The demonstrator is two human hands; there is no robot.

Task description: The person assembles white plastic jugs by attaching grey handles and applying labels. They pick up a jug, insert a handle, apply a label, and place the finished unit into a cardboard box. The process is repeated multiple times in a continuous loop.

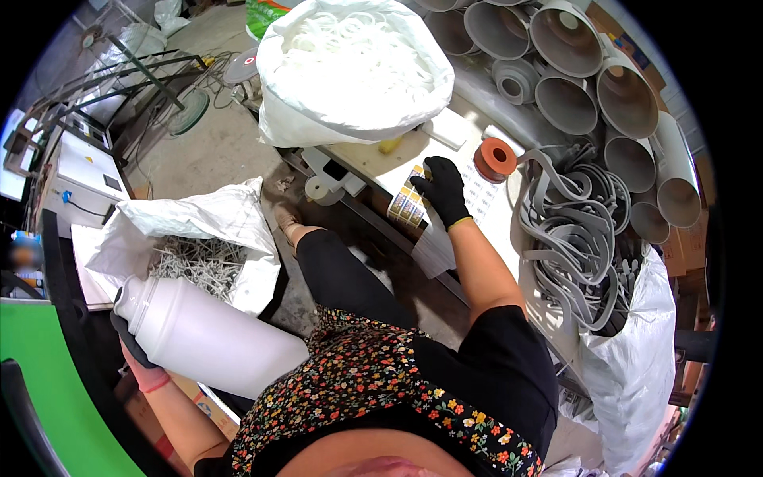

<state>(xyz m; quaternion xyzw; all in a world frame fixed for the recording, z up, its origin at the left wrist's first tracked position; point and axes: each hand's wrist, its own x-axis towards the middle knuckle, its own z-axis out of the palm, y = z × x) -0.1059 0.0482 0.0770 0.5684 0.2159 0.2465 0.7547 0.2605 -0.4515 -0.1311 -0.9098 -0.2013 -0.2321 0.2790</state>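
Note:
My left hand (137, 343), in a dark glove with a pink cuff, grips the collared end of a large pale-grey plastic pipe (213, 330). The pipe lies aslant, its other end against my floral apron (342, 358). My right hand (443, 189), in a black glove, rests over a sheet of yellow-and-white labels (408, 200) on the worktable. Its thumb and forefinger are apart at the sheet's edge; the other fingers are bent and partly hidden. A reddish-brown tape roll (495, 160) stands right of that hand, near a white printed sheet (475, 191).
A white sack of pale rings (278, 111) stands at the far side. Several grey pipes (566, 103) are stacked at the far right, with grey rubber strips (568, 238) nearer. Left of my legs, an open sack (191, 208) holds thin grey pieces. A green surface (48, 381) lies lower left.

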